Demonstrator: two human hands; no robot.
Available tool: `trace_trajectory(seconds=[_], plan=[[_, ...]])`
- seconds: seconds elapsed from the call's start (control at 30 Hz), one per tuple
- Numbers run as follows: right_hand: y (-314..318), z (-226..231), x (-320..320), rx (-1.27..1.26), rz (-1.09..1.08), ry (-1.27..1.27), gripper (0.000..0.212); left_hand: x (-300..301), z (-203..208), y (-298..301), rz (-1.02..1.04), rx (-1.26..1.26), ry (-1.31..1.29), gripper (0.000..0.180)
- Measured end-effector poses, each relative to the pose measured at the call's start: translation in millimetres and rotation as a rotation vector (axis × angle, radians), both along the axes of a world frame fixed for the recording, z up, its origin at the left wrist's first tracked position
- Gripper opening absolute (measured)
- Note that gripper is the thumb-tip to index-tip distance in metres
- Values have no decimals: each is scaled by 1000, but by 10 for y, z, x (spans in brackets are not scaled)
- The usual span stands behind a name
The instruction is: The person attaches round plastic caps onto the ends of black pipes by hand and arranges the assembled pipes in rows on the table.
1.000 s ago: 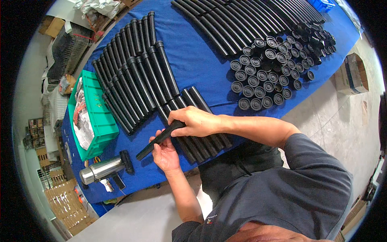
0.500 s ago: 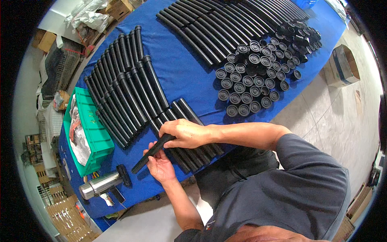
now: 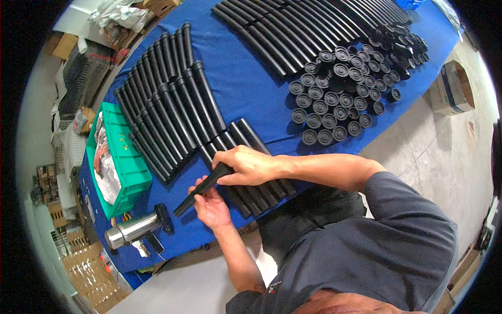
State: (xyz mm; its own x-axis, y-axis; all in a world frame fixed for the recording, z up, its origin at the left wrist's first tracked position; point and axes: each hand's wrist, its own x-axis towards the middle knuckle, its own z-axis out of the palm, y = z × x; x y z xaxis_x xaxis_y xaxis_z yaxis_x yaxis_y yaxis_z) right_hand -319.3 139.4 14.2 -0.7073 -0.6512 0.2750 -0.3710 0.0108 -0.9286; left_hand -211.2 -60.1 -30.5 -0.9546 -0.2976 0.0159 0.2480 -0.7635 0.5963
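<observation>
Both hands are closed on one black plastic tube (image 3: 189, 203), held slanting over the blue-covered table. My right hand (image 3: 248, 166) wraps its upper end from above. Lower down, the fingers and thumb of my left hand (image 3: 213, 208) close round the tube from below. Its lower end sticks out free past the left hand. Beneath my right hand and forearm lies a row of black tubes (image 3: 246, 201), partly hidden. To the left, rows of similar tubes with wider capped ends (image 3: 172, 118) lie side by side.
Many round black caps (image 3: 332, 98) are heaped at the right, below long rows of black tubes (image 3: 282, 39). A green crate (image 3: 133, 178) stands at the left. Near it are a steel flask (image 3: 130, 230) and a phone (image 3: 155, 242). A cardboard box (image 3: 454, 89) sits on the floor.
The whole view has shifted slightly, so the table things appear a little higher and further right. Both hands keep the same hold on the tube.
</observation>
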Motion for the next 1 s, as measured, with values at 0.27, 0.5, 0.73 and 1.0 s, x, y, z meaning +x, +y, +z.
trace_trajectory(seconds=[0.27, 0.5, 0.73, 1.0], plan=[[8, 17, -40, -27, 10, 112, 39, -49, -3, 60, 29, 61, -67, 30], [-6, 152, 9, 51, 15, -225, 27, -37, 78, 121, 19, 55, -83, 30], [-2, 135, -7, 64, -19, -161, 28, -79, 117, 179, 7, 44, -85, 27], [-45, 133, 9, -21, -22, -131, 31, -32, 74, 119, -25, 90, -71, 27]])
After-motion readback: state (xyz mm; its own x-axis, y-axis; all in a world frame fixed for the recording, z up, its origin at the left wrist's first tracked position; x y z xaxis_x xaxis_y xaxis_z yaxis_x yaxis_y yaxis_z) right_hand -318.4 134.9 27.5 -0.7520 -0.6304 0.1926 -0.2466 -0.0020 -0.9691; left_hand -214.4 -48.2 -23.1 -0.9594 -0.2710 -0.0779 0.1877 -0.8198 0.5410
